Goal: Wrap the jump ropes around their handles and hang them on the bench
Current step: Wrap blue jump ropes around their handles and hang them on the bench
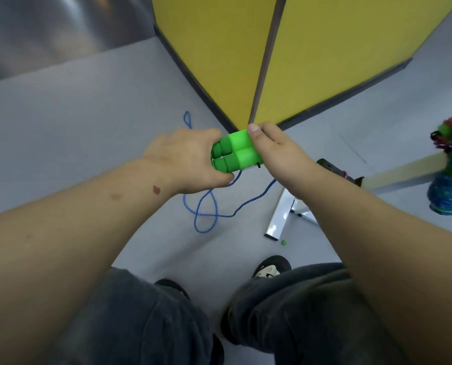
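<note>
The two green handles lay side by side between the person's hands, in front of the yellow wall corner. The left hand was curled around their narrow ends. The right hand gripped the thick ends, thumb on top. The blue rope hung down from the handles and lay in loops on the grey floor. Off to the right of the handles, wrapped ropes hung on the bench.
</note>
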Demonstrator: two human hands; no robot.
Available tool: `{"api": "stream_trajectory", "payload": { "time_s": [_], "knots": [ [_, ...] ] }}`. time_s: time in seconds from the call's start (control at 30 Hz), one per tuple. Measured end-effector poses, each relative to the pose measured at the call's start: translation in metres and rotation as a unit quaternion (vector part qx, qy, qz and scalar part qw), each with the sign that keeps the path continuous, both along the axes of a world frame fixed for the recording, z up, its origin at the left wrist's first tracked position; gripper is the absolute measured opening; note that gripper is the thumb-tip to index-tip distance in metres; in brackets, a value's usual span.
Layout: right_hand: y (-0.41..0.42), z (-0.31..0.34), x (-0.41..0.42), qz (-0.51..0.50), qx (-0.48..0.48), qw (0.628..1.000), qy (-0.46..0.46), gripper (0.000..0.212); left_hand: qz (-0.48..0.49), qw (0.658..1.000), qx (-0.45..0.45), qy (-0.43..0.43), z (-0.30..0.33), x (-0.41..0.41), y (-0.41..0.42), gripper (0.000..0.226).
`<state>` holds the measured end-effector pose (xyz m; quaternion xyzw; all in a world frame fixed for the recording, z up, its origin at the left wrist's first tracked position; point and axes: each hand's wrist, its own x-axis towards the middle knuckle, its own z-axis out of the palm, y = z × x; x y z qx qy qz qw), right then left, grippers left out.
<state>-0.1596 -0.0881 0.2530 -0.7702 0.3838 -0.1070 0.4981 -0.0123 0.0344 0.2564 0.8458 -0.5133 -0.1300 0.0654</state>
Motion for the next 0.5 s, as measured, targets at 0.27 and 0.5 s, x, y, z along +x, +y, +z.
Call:
{"api": "stream_trajectory", "payload": {
  "time_s": [0.27, 0.5],
  "knots": [
    [0.054, 0.084, -0.027, -0.017, 0.071, 0.989, -0.13, 0.034, -0.017, 0.997, -0.019, -0.075, 0.107, -0.031, 0.049, 0.052],
    [0.057, 0.088, -0.02, -0.05, -0.032, 0.991, -0.117, 0.047, -0.012, 0.993, -0.073, -0.096, 0.104, -0.041, 0.062, 0.048]
  ]
}}
